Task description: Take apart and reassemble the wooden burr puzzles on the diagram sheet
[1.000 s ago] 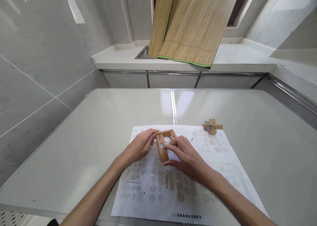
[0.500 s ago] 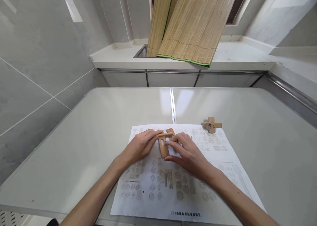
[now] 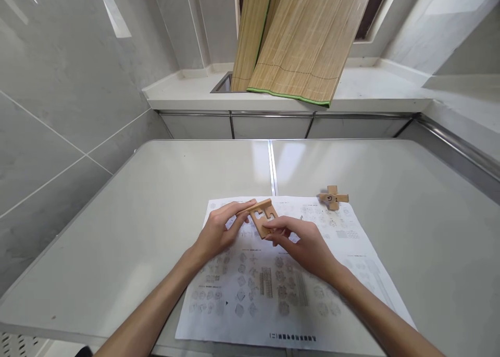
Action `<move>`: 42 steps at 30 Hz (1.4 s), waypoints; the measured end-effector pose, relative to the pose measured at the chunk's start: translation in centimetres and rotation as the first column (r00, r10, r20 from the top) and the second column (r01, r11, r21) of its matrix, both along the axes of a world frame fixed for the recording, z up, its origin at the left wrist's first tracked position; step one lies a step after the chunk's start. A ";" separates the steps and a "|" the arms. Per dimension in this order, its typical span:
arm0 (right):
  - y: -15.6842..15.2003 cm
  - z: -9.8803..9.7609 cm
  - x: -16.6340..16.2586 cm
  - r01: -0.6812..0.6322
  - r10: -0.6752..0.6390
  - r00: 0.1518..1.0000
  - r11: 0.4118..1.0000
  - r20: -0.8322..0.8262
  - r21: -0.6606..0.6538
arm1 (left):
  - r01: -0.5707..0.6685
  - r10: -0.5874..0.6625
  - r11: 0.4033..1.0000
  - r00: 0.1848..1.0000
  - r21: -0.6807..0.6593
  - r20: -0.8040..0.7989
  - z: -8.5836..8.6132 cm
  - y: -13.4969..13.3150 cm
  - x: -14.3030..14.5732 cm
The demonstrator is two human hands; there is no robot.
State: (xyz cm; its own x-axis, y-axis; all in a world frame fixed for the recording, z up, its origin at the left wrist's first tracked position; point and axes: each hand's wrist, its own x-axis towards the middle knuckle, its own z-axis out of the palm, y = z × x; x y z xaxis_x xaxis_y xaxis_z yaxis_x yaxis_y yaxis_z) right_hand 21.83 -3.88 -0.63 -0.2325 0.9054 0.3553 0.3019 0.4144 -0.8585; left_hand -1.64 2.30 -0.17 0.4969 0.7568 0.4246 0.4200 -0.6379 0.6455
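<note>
- Grey tiled wall (image 3: 58, 96) closes in the left side of the room, and a pale desk (image 3: 156, 200) with a seam down its middle fills the foreground.
- Over the near middle of the desk, a notched wooden piece (image 3: 262, 215) is held tilted between both hands, above the upper part of a printed sheet (image 3: 351, 253). I cannot tell whether any edge of it touches the paper.
- It looks flat, with slots cut into it. It may be two slats fitted together, though that is too small to be sure of.
- My judgement is that it is light and stiff, smooth enough to slide between dry fingers, and thin at the notches, so those narrow parts could snap if twisted. The solid outer edges and ends look like the safest places to take hold.
- Left hand (image 3: 217, 233): narrow grip, with the fingers stretched to the piece's upper left end and pinching it.
- Right hand (image 3: 307, 245): narrow grip, with thumb and forefinger closed on the lower right end and the other fingers curled beneath.
- Under both forearms, the sheet lies flat on the desk, covered in small diagrams of block shapes, with a line of print along its near edge.
- Just past the sheet's far right corner, a small wooden cross (image 3: 333, 197) with a dark mark on it rests on the desk, well apart from the hands.
- Behind the desk runs a white ledge (image 3: 371, 88), where rolled-out bamboo mats (image 3: 300, 39) with a green hem lean up against the back.
</note>
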 end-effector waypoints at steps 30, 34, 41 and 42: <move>0.3 0.8 0.1 -0.211 0.017 0.904 0.887 -0.427 -0.410 | -0.068 0.064 0.995 0.996 0.069 0.060 -0.8 -1.1 1.1; 0.4 1.0 0.1 -0.254 0.046 0.893 0.874 -0.448 -0.415 | -0.047 0.043 0.997 0.997 0.057 0.068 -0.8 -1.0 1.1; 0.7 0.5 0.0 -0.225 0.069 0.921 0.897 -0.383 -0.380 | -0.017 0.014 0.993 1.000 0.114 0.025 -1.1 -1.5 1.7; 0.6 0.4 0.0 -0.215 0.070 0.927 0.904 -0.368 -0.370 | -0.014 0.011 0.991 1.000 0.130 0.023 -1.2 -1.6 1.8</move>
State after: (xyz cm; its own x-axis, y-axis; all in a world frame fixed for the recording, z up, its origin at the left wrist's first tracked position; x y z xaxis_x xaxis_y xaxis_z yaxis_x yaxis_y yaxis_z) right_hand 21.80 -3.23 -0.21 -0.3014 0.9520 0.0533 -0.0720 0.0330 -0.9969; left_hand 0.15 0.66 -1.33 0.4768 0.7006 0.5308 0.4151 -0.7118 0.5667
